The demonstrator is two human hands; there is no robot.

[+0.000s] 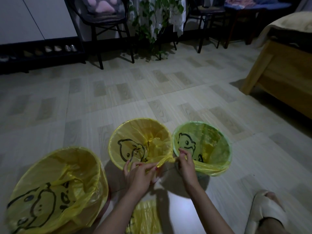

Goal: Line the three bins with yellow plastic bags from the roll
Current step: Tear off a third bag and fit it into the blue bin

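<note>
Fingers of the left hand (141,172) pinch a gathered strip of yellow bag at the near rim of the middle bin (141,143). Fingers of the right hand (185,162) curl round the same twisted strip (166,161) where it runs between the middle bin and the right bin (202,146). The two bins touch at their rims there. Each bin holds a yellow bag with a duck print, folded over its rim. The left bin (55,191) stands nearer and apart from the middle bin, its bag also turned over the rim. More yellow bags (146,218) lie flat on the floor (152,92) near the person, between the forearms. A slippered foot (266,211) rests near right. Beyond the bins the tiled floor lies open up to the chairs (104,22) and plant (152,22) far off; a wooden bed frame (283,75) bounds it at the right.
</note>
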